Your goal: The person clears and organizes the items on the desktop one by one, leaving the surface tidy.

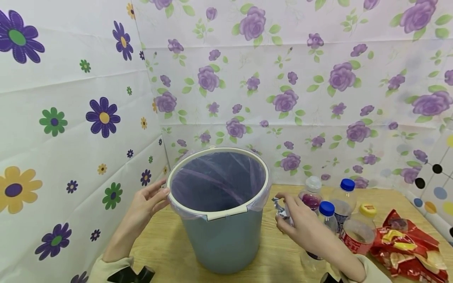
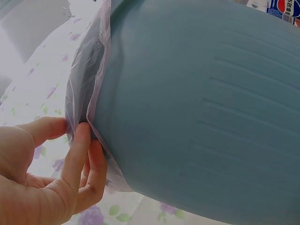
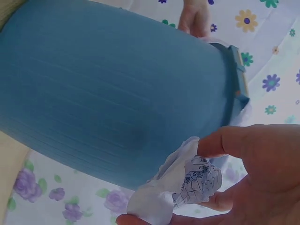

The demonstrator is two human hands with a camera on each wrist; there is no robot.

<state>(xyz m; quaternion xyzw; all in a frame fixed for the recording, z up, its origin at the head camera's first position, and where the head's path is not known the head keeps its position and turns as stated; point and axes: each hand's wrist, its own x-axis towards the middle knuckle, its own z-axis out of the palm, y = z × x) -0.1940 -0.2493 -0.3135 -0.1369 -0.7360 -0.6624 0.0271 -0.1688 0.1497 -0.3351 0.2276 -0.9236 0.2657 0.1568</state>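
Note:
A blue-grey trash bin (image 1: pixel 226 239) stands upright, with a cream rim (image 1: pixel 226 213) and a thin, see-through pinkish liner (image 1: pixel 260 202) folded over its edge. At the bin's left side, my left hand (image 1: pixel 146 204) pinches the lined rim between thumb and fingers; the left wrist view shows its fingertips (image 2: pixel 83 131) against the liner's folded edge. My right hand (image 1: pixel 304 222) holds a crumpled piece of paper (image 3: pixel 187 183), white with dark printed lines, between thumb and fingers. This hand is just right of the bin, below rim height in the head view.
Right of the bin stand several plastic bottles: one with a clear cap (image 1: pixel 312 194), two with blue caps (image 1: pixel 347 184), and one with a yellow cap (image 1: pixel 368 210). A red snack bag (image 1: pixel 407 247) lies beyond them. Patterned sheets (image 1: pixel 247 78) hang behind the wooden table (image 1: pixel 152 247).

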